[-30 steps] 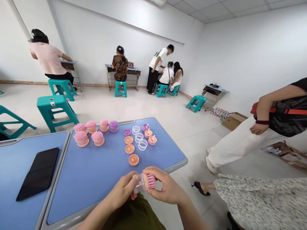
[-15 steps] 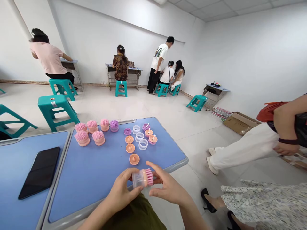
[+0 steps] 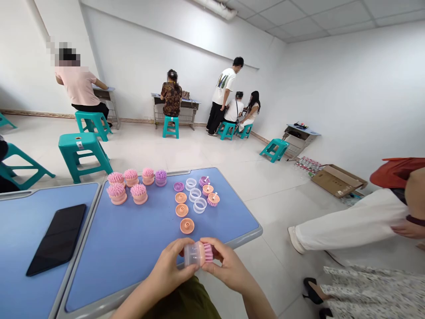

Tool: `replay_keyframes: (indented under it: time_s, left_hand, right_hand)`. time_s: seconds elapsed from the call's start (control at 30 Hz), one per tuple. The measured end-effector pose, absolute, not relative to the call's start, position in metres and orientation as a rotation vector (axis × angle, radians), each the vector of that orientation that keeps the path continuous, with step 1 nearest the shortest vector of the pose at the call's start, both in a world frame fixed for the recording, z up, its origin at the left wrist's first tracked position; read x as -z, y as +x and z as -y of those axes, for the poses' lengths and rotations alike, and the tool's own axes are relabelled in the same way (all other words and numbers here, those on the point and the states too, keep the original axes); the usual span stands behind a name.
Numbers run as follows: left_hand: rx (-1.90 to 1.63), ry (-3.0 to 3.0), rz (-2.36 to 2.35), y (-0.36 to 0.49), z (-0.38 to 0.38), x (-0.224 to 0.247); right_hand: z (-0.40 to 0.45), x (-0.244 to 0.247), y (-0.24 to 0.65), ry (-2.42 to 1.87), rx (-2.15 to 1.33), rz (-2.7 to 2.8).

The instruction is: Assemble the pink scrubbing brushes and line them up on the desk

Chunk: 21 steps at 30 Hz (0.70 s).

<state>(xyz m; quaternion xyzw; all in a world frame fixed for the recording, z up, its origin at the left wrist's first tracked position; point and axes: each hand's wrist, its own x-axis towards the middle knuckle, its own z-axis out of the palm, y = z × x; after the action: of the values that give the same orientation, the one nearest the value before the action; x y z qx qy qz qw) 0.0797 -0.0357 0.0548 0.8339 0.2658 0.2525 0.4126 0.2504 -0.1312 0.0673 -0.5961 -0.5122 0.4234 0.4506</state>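
Between my hands, just over the table's near edge, is a round scrub brush (image 3: 201, 254) lying sideways, with a clear cup-like part on the left and pink bristles on the right. My left hand (image 3: 175, 262) is closed around the clear part. My right hand (image 3: 225, 263) is closed on the peach bristle end, thumb below and fingers above. Beyond them on the table lies a column of orange caps (image 3: 187, 226) and one purple cap (image 3: 178, 186). Clear rings (image 3: 199, 205) stand beside these, then bristle heads (image 3: 213, 199) turned bristles down with white stems upward.
Several whole pink brushes (image 3: 117, 193) and a purple one (image 3: 161, 177) stand at the table's far left. A black phone (image 3: 57, 239) lies on the adjoining blue table (image 3: 20, 230). People stand close on the right, one in white trousers (image 3: 345, 219). Green stools (image 3: 83, 153) stand beyond.
My right hand has closed onto the bristle end; its fingers were spread beside it before. My left hand keeps its hold. The view has tilted slightly up.
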Motion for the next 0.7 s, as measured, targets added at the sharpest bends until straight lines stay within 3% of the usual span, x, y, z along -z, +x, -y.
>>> replay_keyframes:
  time_s: [0.7]
  left_hand:
    - [-0.722, 2.244, -0.458, 0.079, 0.035, -0.049]
  right_hand:
    - [0.127, -0.054, 0.252, -1.390, -1.185, 1.112]
